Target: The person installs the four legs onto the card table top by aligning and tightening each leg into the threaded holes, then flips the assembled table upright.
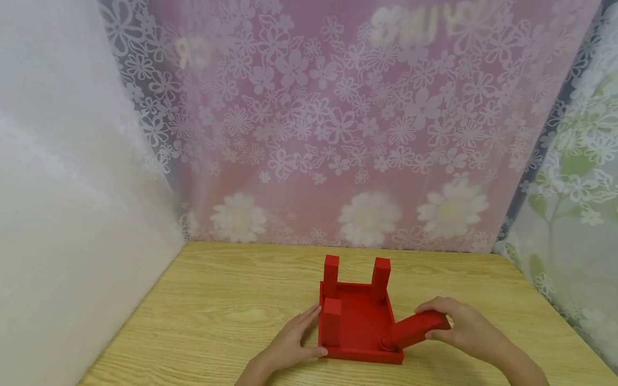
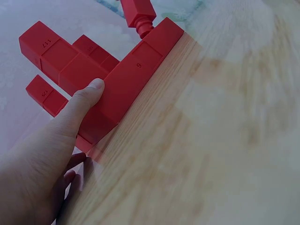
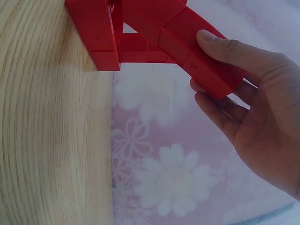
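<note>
An upturned red toy table with a shallow rimmed top [image 1: 357, 321] lies on the wooden table. Three square red legs stand upright at its corners, including the near-left leg [image 1: 331, 321]. My left hand [image 1: 292, 340] holds the near-left corner, thumb on the front wall and fingers along the left side. In my right hand [image 1: 470, 327], the fourth red leg [image 1: 417, 328] is pinched by its outer end between thumb and fingers. This leg leans outward to the right, its round narrow neck [image 2: 144, 27] at the near-right corner. How far the neck is seated cannot be told.
The wood-grained table [image 1: 232, 289] extends around the red piece. A pink flowered curtain [image 1: 338, 134] hangs behind its far edge. Pale sheeting [image 1: 72, 187] borders the left, and a leafy patterned sheet [image 1: 569, 214] the right.
</note>
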A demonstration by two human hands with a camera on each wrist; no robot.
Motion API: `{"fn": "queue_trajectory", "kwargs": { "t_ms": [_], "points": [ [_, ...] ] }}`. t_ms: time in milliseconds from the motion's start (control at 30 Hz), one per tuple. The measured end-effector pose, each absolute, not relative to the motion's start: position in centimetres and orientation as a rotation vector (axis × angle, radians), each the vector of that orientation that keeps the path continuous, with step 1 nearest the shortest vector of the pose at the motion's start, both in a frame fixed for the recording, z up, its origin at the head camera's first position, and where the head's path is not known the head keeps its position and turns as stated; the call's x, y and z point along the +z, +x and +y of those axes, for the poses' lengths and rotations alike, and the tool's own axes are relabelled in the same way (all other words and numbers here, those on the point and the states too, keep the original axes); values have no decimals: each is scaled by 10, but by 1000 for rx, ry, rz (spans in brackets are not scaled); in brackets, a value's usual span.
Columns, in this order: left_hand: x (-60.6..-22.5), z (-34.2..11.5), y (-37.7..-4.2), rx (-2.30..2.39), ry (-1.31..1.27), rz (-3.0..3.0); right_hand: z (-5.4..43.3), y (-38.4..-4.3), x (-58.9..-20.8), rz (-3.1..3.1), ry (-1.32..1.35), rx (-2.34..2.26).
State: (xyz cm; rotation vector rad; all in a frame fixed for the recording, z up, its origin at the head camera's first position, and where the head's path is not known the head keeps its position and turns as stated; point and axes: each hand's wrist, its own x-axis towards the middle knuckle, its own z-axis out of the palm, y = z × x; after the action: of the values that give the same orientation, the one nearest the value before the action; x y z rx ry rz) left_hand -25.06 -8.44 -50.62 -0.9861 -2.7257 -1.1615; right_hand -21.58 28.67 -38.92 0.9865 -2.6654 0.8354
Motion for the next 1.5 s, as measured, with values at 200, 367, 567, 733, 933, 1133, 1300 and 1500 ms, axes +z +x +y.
{"fn": "queue_trajectory", "kwargs": {
  "t_ms": [200,367,567,733,933,1133,1300,1500],
  "points": [
    [-507,-85,-251,-1152,-992,-2718,279,-214,-386,-2687,961,802],
    [-505,-84,-250,-1144,-996,-2713,269,-214,-384,-2641,968,773],
    [-505,-84,-250,-1145,-991,-2714,255,-215,-386,-2603,978,882],
    [-504,-84,-249,-1149,-985,-2718,248,-216,-385,-2606,968,967],
    [-505,-85,-250,-1155,-983,-2722,238,-219,-388,-2535,1023,949],
    [-507,-84,-251,-1136,-988,-2717,232,-220,-391,-2495,1057,906],
    [-505,-84,-250,-1145,-988,-2717,229,-218,-392,-2550,960,939],
    [-504,-84,-249,-1163,-980,-2727,230,-221,-397,-2416,1158,1336]
  ]
}}
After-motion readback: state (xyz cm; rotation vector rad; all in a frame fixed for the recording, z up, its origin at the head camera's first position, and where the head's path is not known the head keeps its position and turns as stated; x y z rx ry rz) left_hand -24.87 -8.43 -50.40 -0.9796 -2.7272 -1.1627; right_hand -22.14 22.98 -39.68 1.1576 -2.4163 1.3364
